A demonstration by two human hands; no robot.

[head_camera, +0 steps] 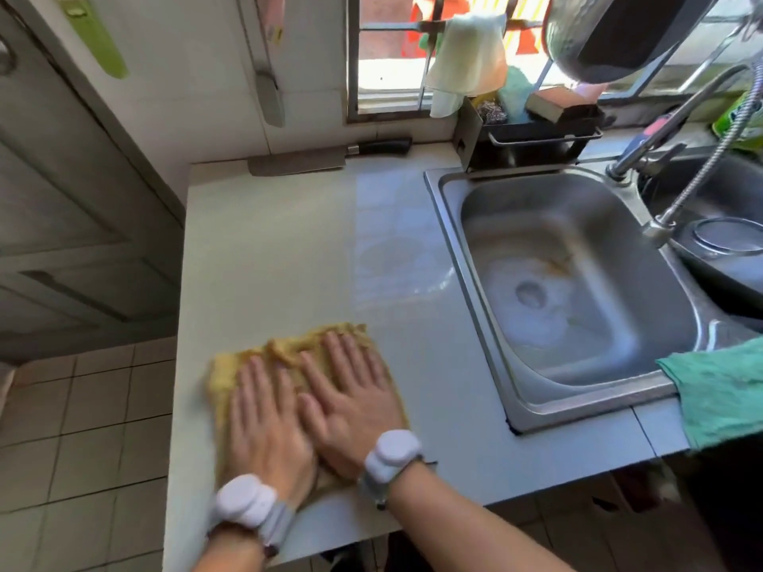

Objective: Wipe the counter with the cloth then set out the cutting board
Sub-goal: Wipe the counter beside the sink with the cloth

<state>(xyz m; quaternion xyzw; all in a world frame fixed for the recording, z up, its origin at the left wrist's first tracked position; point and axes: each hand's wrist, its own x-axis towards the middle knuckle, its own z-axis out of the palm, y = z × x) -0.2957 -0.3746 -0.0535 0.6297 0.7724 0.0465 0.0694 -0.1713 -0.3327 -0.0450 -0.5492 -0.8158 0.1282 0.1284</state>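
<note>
Cloth: a yellow cloth is spread flat on the near left part of the counter, close to the front edge.
Left hand: it is laid palm down on the left half of the cloth, fingers stretched out and spread; nothing is clasped.
Right hand: it is pressed flat on the right half of the cloth, just beside the left hand, fingers likewise apart and extended.
Wrists: a white band is worn on each.
Sink: it is set into the counter to the right, well apart from the cloth.
Cleaver: it is laid along the back wall, far from both hands.
Cutting board: it cannot be made out.
</note>
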